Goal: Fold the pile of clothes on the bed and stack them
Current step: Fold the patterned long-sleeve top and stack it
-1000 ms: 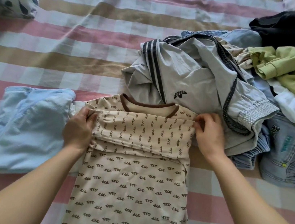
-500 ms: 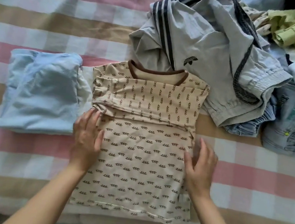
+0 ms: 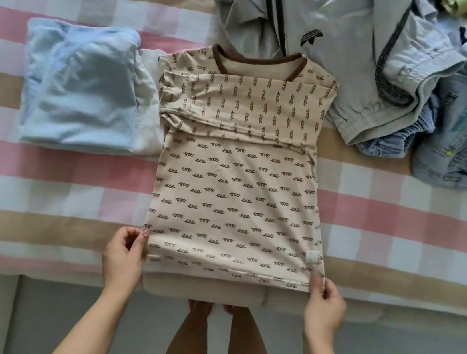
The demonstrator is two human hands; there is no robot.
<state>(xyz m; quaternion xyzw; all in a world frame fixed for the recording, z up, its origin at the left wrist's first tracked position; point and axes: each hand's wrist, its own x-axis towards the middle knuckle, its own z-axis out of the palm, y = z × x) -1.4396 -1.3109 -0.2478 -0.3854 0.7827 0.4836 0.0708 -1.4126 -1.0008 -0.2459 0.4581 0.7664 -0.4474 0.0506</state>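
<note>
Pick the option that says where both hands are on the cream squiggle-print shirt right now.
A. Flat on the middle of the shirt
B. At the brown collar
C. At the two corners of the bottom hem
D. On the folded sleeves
C: the left hand and the right hand each pinch a corner of the bottom hem of the cream squiggle-print shirt, nearest the bed's edge, far from the collar.

**A bedroom in a home**

A bed is seen, covered with a sheet checked in pink, tan and white. Household laundry is spread on it: a folded pale blue garment, a patterned beige shirt, and an unfolded heap of clothes.
</note>
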